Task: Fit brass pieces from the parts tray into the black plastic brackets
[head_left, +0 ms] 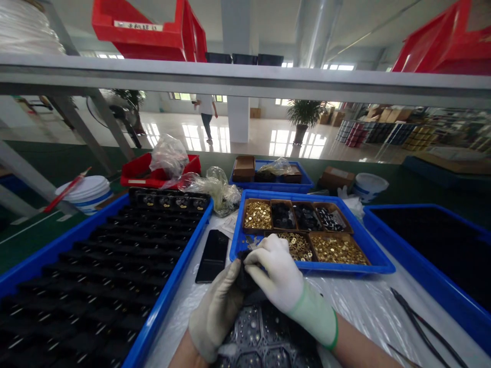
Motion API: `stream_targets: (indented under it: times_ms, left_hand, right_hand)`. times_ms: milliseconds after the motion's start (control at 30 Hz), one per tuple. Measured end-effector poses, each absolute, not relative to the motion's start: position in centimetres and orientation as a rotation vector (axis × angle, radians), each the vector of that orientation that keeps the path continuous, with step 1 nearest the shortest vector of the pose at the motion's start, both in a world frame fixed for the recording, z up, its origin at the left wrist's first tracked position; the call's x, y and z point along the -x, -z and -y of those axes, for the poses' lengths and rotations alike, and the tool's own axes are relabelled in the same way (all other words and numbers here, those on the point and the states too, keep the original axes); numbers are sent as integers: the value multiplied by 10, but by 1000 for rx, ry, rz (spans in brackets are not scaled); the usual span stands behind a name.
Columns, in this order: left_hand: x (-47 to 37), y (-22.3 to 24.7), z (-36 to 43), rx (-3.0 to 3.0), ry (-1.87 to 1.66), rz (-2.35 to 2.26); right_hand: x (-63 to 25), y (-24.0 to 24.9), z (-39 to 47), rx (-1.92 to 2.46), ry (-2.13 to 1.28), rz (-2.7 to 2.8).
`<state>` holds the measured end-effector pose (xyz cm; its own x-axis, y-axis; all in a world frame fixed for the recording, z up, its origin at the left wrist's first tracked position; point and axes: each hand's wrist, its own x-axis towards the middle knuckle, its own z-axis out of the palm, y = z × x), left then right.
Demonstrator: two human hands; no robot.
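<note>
A dark black plastic part (245, 278) is held up above the table between my two gloved hands. My left hand (218, 306) grips it from the left, thumb along its upper edge. From the right, my right hand (274, 268) closes its bent fingers on the part's top; whether a smaller piece is pinched there is hidden. Beneath them lies a black moulded panel (247, 324) with rounded cells and small shiny spots. Just beyond my hands, a blue tray (378, 267) carries several cardboard boxes of brass-coloured pieces (337, 249), black pieces (283, 214) and silvery pieces (330, 219).
Left is a large blue bin (180, 266) with rows of black parts. A black phone-like slab (212, 255) lies beside it. Pliers (416, 317) rest at right, near another blue bin (429, 276). A shelf (245, 79) crosses overhead; a person (207, 112) walks far behind.
</note>
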<state>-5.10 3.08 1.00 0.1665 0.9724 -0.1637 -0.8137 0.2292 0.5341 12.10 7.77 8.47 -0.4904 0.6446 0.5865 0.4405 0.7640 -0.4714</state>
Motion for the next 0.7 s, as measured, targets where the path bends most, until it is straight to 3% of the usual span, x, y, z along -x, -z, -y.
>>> stream_targets:
  times_ms: [433,700]
  left_hand:
    - [49,-29,-35,-427,-1276,-484]
    - [63,2,-34,-354,-1279,-565]
  right_hand:
    - [-117,-87,-73,834,-350,2097]
    - [-115,-85,-72,838,-381,2076]
